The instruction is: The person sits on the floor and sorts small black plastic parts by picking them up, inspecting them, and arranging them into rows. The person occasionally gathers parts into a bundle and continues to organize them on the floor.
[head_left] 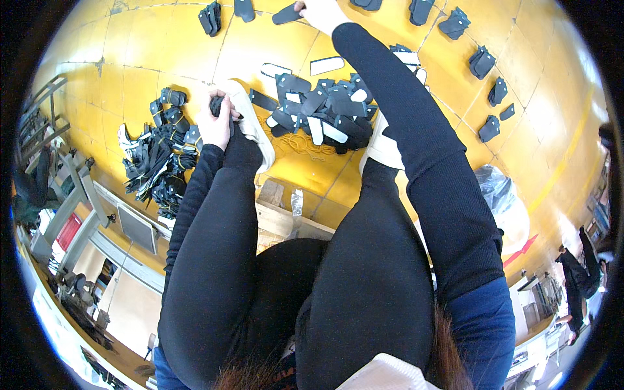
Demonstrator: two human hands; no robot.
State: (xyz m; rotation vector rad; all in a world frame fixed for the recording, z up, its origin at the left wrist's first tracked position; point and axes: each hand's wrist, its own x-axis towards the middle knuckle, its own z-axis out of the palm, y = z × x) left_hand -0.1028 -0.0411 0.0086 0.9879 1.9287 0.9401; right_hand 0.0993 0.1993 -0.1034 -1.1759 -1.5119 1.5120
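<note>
Currently left hand (216, 123) is clenched around a dark piece (216, 104), just left of the insole pile (318, 114); right hand (320, 13) reaches beyond the pile, fingers pinching a dark insole (286, 14), probably laying it apart from the heap.

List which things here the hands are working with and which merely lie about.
In hand:
- left hand gripping small black piece
- right hand on flat black insole-shaped piece
- central pile of black and white flat pieces

Lying about:
- heap of black straps
- clear plastic bag
- wooden pallet
</note>
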